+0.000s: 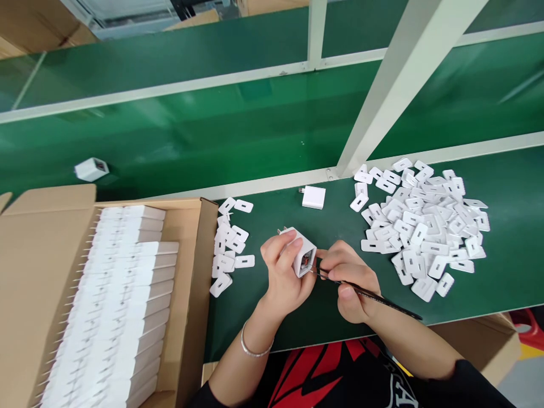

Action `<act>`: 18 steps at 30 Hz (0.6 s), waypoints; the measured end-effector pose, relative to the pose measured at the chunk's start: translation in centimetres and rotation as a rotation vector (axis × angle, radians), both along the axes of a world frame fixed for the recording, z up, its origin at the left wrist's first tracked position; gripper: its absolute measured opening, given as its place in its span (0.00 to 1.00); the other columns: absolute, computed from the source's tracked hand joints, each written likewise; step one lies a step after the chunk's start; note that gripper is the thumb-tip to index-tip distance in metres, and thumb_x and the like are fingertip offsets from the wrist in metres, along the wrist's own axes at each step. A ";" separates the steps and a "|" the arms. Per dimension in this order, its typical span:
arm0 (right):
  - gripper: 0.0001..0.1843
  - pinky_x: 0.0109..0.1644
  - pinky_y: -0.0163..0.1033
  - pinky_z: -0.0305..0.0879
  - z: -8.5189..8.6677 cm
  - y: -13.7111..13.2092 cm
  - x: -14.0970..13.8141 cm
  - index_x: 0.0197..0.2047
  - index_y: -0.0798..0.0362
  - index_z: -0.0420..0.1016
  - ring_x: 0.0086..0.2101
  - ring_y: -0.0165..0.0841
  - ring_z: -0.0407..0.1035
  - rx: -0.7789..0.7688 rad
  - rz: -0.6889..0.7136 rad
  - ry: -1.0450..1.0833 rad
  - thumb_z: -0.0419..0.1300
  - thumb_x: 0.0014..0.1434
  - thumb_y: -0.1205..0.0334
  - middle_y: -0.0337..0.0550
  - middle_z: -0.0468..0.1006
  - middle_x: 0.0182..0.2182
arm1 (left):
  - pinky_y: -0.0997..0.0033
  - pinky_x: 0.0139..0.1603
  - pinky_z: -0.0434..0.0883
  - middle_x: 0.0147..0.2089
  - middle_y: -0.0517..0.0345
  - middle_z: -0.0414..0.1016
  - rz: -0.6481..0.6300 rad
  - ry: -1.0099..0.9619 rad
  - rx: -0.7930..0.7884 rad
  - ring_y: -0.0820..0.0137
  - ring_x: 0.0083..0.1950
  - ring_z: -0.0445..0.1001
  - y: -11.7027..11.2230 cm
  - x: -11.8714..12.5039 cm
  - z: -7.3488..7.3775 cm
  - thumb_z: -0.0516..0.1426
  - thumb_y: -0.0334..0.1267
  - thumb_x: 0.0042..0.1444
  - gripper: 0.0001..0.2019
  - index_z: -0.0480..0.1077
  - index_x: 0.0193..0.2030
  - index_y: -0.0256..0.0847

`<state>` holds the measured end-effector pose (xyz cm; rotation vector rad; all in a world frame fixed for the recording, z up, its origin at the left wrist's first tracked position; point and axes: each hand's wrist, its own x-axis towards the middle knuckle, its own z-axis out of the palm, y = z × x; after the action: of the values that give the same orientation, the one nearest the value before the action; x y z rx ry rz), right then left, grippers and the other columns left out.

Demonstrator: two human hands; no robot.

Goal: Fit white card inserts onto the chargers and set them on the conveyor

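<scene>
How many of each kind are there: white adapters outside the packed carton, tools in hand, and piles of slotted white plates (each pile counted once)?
Adapters: 3 (held adapter, table adapter, far-left adapter)
Tools: 1 (black tool in the right hand)
Plate piles: 2 (left pile, right pile)
Total: 6

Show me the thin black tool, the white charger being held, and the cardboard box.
Thin black tool (369, 293): head view, on its dark shaft.
White charger (305, 245): head view, on its casing beside the open end.
Cardboard box (196, 283): head view, on its right side wall.
</scene>
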<state>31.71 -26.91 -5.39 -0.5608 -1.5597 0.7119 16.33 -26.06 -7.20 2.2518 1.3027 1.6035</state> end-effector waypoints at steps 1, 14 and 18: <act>0.12 0.40 0.51 0.76 0.0 0.0 0.0 0.54 0.49 0.75 0.36 0.40 0.70 0.001 -0.002 0.001 0.54 0.73 0.61 0.45 0.74 0.35 | 0.58 0.58 0.74 0.61 0.44 0.63 0.005 0.001 0.001 0.60 0.60 0.68 0.0 0.0 0.0 0.58 0.24 0.58 0.38 0.57 0.75 0.43; 0.10 0.38 0.51 0.75 0.1 0.0 0.1 0.51 0.47 0.76 0.33 0.39 0.70 -0.054 -0.008 0.028 0.54 0.73 0.59 0.45 0.77 0.34 | 0.58 0.57 0.73 0.61 0.45 0.64 0.012 -0.004 0.000 0.59 0.59 0.69 0.0 0.1 0.2 0.58 0.24 0.58 0.37 0.58 0.74 0.46; 0.10 0.36 0.48 0.72 0.4 0.3 0.3 0.51 0.47 0.76 0.32 0.38 0.68 -0.042 -0.002 -0.006 0.55 0.72 0.60 0.43 0.77 0.33 | 0.58 0.56 0.72 0.59 0.47 0.69 0.017 0.035 0.003 0.59 0.55 0.70 0.0 0.0 0.4 0.58 0.25 0.57 0.36 0.60 0.72 0.48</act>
<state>32.01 -26.63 -5.01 -0.5958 -1.5527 0.7429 16.33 -26.04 -6.79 2.2871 1.3325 1.5789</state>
